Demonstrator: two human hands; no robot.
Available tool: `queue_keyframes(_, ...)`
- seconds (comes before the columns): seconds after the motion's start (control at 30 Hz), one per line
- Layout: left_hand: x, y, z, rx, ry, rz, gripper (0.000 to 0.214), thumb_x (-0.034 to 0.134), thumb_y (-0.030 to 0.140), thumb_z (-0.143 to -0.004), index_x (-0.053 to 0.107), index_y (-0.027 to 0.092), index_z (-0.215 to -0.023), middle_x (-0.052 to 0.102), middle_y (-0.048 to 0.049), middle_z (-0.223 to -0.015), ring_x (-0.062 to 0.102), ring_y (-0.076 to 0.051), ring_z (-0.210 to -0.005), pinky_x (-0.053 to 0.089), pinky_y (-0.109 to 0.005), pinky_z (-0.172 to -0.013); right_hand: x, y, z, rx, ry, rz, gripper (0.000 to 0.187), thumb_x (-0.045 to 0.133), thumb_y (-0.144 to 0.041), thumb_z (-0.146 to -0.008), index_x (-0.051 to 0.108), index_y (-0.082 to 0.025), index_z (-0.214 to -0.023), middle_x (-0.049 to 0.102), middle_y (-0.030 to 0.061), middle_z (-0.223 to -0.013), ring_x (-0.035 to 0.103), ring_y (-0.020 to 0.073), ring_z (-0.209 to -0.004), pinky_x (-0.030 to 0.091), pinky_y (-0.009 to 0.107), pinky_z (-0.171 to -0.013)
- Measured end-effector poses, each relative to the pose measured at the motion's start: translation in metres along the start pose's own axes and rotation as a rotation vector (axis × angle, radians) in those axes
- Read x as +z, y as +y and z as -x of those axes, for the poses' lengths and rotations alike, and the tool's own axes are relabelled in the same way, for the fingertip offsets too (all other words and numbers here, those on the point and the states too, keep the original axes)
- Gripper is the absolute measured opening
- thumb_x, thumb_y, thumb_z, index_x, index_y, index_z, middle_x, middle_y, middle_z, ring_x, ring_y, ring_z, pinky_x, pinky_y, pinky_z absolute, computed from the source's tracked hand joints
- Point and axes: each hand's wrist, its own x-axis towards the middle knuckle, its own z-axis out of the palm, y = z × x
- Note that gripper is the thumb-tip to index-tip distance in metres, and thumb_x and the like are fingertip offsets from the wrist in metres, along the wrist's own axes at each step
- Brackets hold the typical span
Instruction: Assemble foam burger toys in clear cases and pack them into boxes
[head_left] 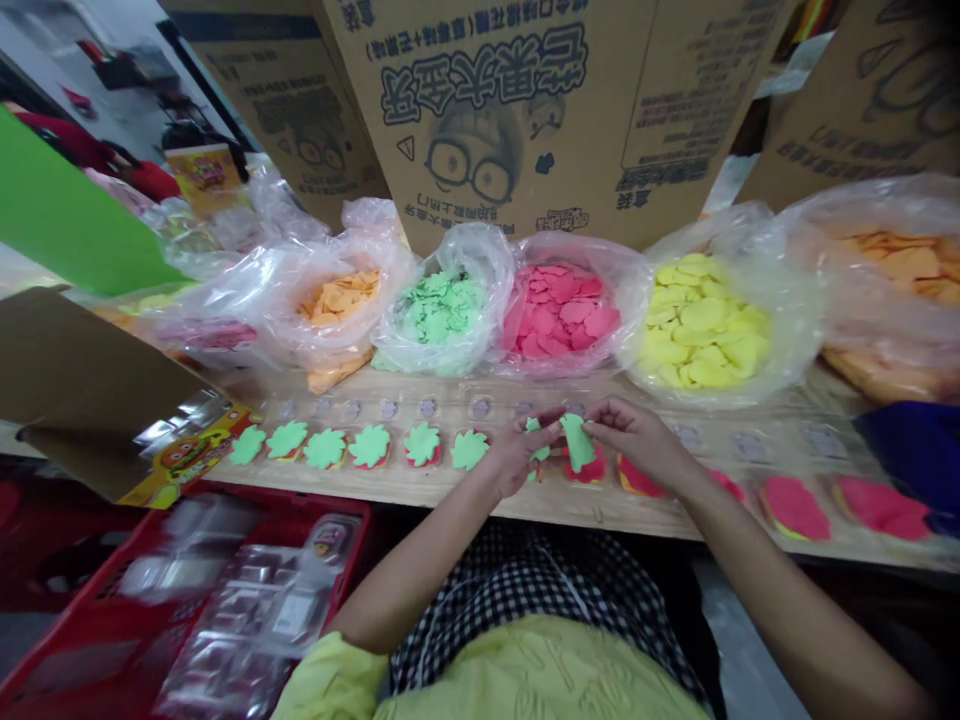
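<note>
My right hand pinches a curled, thin green piece above a stack topped in pink. Beside it, my left hand has its fingers closed around green scalloped pieces, partly hidden by the fingers. To the left runs a row of small stacks in clear trays, each topped by a green scalloped piece, one being this green-topped stack. Stacks to the right show pink tops, such as this pink-topped stack, with yellow peeking out below.
Behind the row stand open plastic bags of orange pieces, green pieces, pink pieces and yellow pieces. Large cardboard boxes rise at the back. At lower left, a red crate holds clear plastic trays.
</note>
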Motion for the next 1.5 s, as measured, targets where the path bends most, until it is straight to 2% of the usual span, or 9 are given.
queue_keyframes(0.27,0.015,-0.008,-0.023,0.032,-0.068,-0.256,0.035,0.075,0.027,-0.055,0.065,0.017,-0.086,0.059,0.0003,-0.069,0.055,-0.012,-0.063,0.047,-0.031,-0.066,-0.024,0.026,-0.002,-0.029,0.175,0.099,0.024,0.059,-0.041,-0.072,0.056,-0.019,-0.081,0.056,0.0001,-0.072,0.052,0.0151,-0.066,0.042,0.027,-0.060)
queue_keyframes(0.43,0.006,-0.005,-0.040,0.402,0.064,-0.760,0.013,0.069,0.019,-0.060,0.067,0.019,-0.072,0.056,0.0000,-0.065,0.051,-0.013,-0.064,0.041,-0.027,-0.071,-0.030,0.027,0.007,-0.243,0.235,0.494,0.013,0.051,-0.032,-0.082,0.056,-0.020,-0.084,0.058,0.0023,-0.078,0.053,0.0174,-0.075,0.039,0.029,-0.068)
queue_keyframes(0.57,-0.002,0.001,-0.042,0.613,-0.069,-1.107,0.021,0.059,0.007,-0.062,0.068,0.022,-0.072,0.060,-0.0037,-0.077,0.053,-0.017,-0.076,0.039,-0.027,-0.075,-0.024,0.029,0.021,-0.435,0.081,0.920,0.013,0.045,-0.022,-0.086,0.058,-0.019,-0.084,0.059,0.0048,-0.081,0.051,0.0200,-0.083,0.032,0.034,-0.076)
queue_keyframes(0.73,-0.011,-0.006,-0.040,0.583,-0.205,-1.224,0.024,0.057,0.003,-0.059,0.068,0.023,-0.069,0.059,-0.0052,-0.075,0.053,-0.018,-0.075,0.039,-0.027,-0.075,-0.008,0.036,0.043,-0.538,-0.117,1.180,0.017,0.045,-0.013,-0.086,0.056,-0.019,-0.097,0.059,0.0056,-0.093,0.049,0.0206,-0.092,0.031,0.035,-0.078)
queue_keyframes(1.1,-0.005,0.014,-0.043,0.377,-0.199,-1.444,0.022,0.061,0.009,-0.061,0.066,0.018,-0.080,0.063,-0.0030,-0.081,0.055,-0.016,-0.080,0.041,-0.029,-0.081,0.000,0.038,0.059,-0.602,-0.134,1.184,0.021,0.044,-0.015,-0.088,0.056,-0.020,-0.104,0.058,0.0070,-0.104,0.039,0.0240,-0.114,0.031,0.038,-0.083)
queue_keyframes(1.17,-0.002,0.022,-0.042,0.278,-0.106,-1.326,0.024,0.063,0.012,-0.063,0.064,0.017,-0.086,0.063,-0.0026,-0.083,0.056,-0.014,-0.077,0.043,-0.028,-0.077,-0.001,0.041,0.058,-0.590,-0.086,1.109,0.017,0.045,-0.020,-0.088,0.058,-0.021,-0.099,0.060,0.0051,-0.099,0.045,0.0223,-0.107,0.031,0.037,-0.081)
queue_keyframes(1.27,0.007,0.028,-0.040,0.052,-0.019,-0.803,0.034,0.066,0.018,-0.065,0.058,0.015,-0.098,0.063,-0.0039,-0.085,0.058,-0.012,-0.073,0.046,-0.028,-0.073,-0.007,0.041,0.054,-0.515,0.101,0.935,0.016,0.046,-0.026,-0.088,0.058,-0.022,-0.097,0.061,0.0039,-0.096,0.052,0.0190,-0.093,0.032,0.036,-0.080)
queue_keyframes(1.37,0.021,0.028,-0.042,-0.162,-0.099,-0.336,0.034,0.063,0.026,-0.072,0.055,0.013,-0.102,0.064,-0.0092,-0.091,0.061,-0.014,-0.081,0.046,-0.030,-0.080,-0.016,0.033,0.045,-0.431,0.294,0.715,0.016,0.047,-0.028,-0.087,0.058,-0.021,-0.095,0.061,0.0043,-0.092,0.053,0.0189,-0.090,0.036,0.035,-0.079)
queue_keyframes(1.5,0.045,0.017,-0.054,-0.315,-0.230,-0.109,0.030,0.049,0.034,-0.082,0.056,0.010,-0.098,0.064,-0.0114,-0.091,0.061,-0.016,-0.084,0.045,-0.033,-0.083,-0.028,0.017,0.034,-0.382,0.398,0.491,0.017,0.047,-0.029,-0.086,0.058,-0.022,-0.096,0.059,0.0039,-0.090,0.053,0.0187,-0.088,0.041,0.033,-0.078)
